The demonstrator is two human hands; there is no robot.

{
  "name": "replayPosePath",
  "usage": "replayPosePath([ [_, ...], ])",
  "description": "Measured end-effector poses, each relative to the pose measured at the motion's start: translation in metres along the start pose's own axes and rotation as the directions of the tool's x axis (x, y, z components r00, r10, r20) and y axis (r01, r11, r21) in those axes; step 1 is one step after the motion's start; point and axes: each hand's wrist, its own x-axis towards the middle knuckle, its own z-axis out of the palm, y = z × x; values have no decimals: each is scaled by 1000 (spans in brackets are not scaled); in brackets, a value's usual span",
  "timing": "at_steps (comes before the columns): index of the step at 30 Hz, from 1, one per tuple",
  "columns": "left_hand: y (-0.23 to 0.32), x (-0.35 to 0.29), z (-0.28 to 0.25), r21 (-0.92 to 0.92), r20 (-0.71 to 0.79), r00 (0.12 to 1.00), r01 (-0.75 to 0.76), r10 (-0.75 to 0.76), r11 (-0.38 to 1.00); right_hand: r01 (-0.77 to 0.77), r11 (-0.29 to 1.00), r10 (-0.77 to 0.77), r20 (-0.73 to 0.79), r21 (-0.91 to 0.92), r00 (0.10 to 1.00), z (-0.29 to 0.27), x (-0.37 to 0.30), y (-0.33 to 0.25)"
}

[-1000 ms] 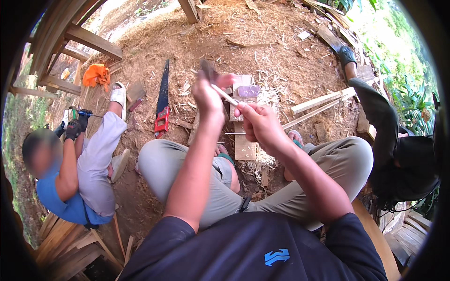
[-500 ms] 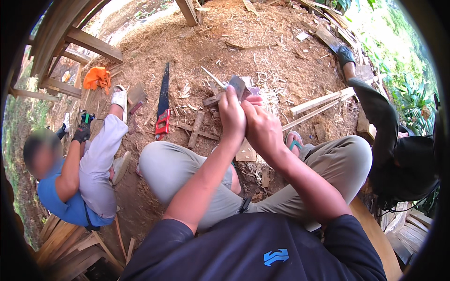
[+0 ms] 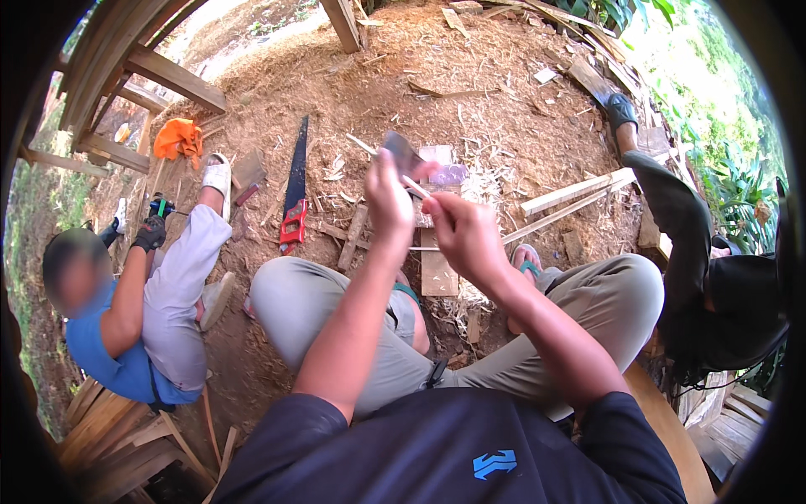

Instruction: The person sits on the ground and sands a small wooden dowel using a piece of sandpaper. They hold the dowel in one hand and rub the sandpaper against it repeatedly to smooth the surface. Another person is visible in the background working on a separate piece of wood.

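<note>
A thin pale wooden stick (image 3: pixel 416 186) slants between my hands above the ground in front of my knees. My left hand (image 3: pixel 390 202) is closed round a dark grey sheet (image 3: pixel 404 149), which looks like folded sandpaper and wraps the stick. The stick's far tip pokes out beyond that sheet. Its near end sits in the pinch of my right hand (image 3: pixel 470 237), between thumb and fingers. Below the hands lie a short wooden board (image 3: pixel 439 273) and a purplish block (image 3: pixel 447 174) among shavings.
A red-handled saw (image 3: pixel 295 193) lies left of my hands. Two long wooden strips (image 3: pixel 575 193) reach toward the right. At left sits a person in blue (image 3: pixel 126 336) with a gloved hand on a tool; another person's dark-clothed leg (image 3: pixel 672 189) is at right. An orange cloth (image 3: pixel 178 139) lies far left.
My hands have moved apart: the left with the grey sheet shifted left, the right slightly nearer me. More of the stick now shows between them.
</note>
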Motion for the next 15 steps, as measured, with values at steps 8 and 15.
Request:
replayPosePath([
  [8,-18,-15,8,-60,42,996,84,-82,995,-84,990,85,1,-109,996,7,-10,-3],
  [15,19,4,4,-86,-63,997,28,-34,996,-761,146,414,659,632,628,-19,4,-27],
])
